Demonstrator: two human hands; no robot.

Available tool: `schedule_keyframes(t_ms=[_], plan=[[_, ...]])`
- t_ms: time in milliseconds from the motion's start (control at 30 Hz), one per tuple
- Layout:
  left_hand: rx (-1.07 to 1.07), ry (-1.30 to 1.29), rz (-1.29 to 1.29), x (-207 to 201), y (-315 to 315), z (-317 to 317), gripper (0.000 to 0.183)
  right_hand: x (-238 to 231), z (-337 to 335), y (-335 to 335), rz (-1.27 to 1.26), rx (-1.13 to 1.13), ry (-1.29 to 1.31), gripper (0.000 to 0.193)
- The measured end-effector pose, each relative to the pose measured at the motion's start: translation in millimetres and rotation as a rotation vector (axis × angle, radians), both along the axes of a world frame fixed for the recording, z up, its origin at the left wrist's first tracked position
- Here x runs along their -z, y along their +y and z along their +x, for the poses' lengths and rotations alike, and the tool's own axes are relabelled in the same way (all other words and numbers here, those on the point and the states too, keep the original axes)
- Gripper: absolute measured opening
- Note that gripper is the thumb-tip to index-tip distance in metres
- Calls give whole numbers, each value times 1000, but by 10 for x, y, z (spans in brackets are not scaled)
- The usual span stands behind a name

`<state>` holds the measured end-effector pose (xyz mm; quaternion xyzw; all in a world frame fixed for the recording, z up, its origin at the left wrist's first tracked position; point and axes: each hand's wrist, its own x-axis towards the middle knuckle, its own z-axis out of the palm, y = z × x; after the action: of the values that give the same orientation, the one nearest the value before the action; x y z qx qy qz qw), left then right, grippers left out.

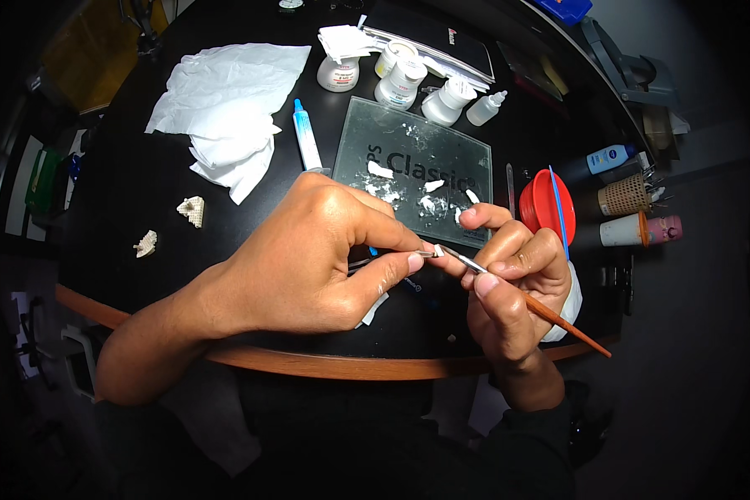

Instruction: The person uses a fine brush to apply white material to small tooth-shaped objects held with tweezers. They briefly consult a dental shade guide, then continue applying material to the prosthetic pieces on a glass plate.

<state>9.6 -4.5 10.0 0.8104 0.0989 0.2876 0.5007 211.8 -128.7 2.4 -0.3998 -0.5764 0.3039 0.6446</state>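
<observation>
My left hand (308, 258) is closed, thumb and forefinger pinching slim metal tweezers (426, 253). At the tweezers' tip sits a tiny white tooth-like piece (439, 250). My right hand (521, 283) grips a fine brush (566, 323) with a brown wooden handle and metal ferrule; its tip meets or nearly meets the white piece. Just beyond both hands lies a glass mixing slab (358, 133), carrying several smears and lumps of white paste (381, 170). Most of the tweezers is hidden behind my left hand.
Several white jars (401, 83) and a dropper bottle (486, 108) line the slab's far side. A blue-white syringe (306, 137) and crumpled tissue (225, 92) lie left, near pale dental model pieces (191, 212). A red bowl (550, 208) stands right. The table's wooden edge (350, 367) runs nearest me.
</observation>
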Motion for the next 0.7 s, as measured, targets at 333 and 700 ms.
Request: schedule_keyframes(t_ms=[333,700], plan=[[-6,-3,4,16,10,-4,12,-72,-20,-7,-27,31,75,20],[-219,134,-134,-4,44,-11,13,249,570,99,-81,262,-185,15]])
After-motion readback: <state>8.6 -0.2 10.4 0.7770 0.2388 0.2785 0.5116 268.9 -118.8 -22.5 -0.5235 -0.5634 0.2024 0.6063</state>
